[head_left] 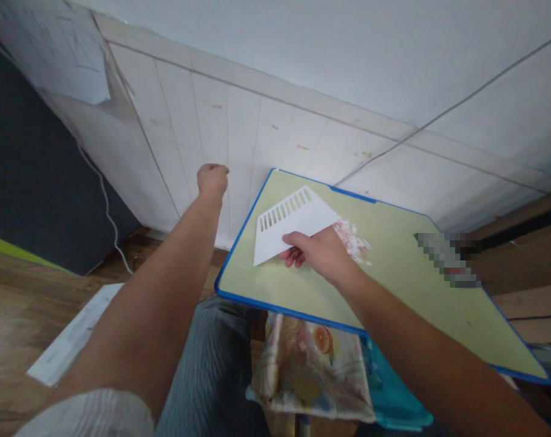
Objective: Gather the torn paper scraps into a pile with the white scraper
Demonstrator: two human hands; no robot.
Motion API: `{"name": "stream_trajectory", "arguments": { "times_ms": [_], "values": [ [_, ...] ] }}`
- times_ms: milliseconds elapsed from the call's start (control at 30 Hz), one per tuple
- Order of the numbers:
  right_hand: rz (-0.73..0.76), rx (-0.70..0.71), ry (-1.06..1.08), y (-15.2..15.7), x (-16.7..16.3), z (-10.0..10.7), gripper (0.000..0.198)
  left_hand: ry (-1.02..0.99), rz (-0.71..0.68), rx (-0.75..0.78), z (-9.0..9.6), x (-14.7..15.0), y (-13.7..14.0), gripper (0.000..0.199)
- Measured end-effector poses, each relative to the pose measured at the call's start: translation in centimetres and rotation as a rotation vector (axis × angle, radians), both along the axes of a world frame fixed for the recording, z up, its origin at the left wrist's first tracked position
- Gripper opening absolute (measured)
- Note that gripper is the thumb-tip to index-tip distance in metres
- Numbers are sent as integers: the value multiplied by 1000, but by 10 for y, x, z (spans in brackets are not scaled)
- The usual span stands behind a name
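Note:
My right hand (321,252) grips a white card (314,213) by its lower edge, thumb on top. A row of narrow slots is cut along the card's far side, and the table's colour shows through them. The card is held over the pale green tabletop (266,285), which has a blue rim. Beside my right hand lies a small heap of white and pinkish scraps (355,243). My left hand (213,180) is off the table's left side, in front of the white wall panelling, its fingers closed. Whatever it may hold is hidden.
A blurred-out greyish object (448,261) lies at the table's right. A grey cable (394,145) runs down the wall behind. Below the near edge are a fruit-print cloth (321,376) and a teal item (398,394). A white flat piece (75,334) lies on the floor.

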State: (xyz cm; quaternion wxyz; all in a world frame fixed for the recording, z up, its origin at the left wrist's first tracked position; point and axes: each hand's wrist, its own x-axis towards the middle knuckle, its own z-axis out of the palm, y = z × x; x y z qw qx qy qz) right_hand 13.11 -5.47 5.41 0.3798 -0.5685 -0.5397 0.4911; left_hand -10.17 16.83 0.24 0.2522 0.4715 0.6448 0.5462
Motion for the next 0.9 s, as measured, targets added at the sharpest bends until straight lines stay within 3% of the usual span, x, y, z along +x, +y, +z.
{"name": "stream_trajectory", "arguments": {
  "times_ms": [67,233,333,467,600,733,900],
  "values": [
    [-41,-5,-13,2,4,-5,5,-194,80,-55,4,-3,-18,14],
    [-196,42,-110,-5,57,-7,7,-285,69,-43,26,15,-36,18],
    [-259,35,-121,-11,94,-4,11,-276,-25,-8,38,46,-29,15],
    [-346,34,-130,-12,130,3,17,-113,-99,76,45,93,-10,12],
    [-408,90,-103,6,142,12,17,18,-112,81,36,121,-1,12],
    [-366,100,-148,46,131,18,12,193,-84,54,11,128,-5,17],
    [-285,235,-599,102,119,25,20,356,-115,141,-7,126,-7,23]
  ]
}}
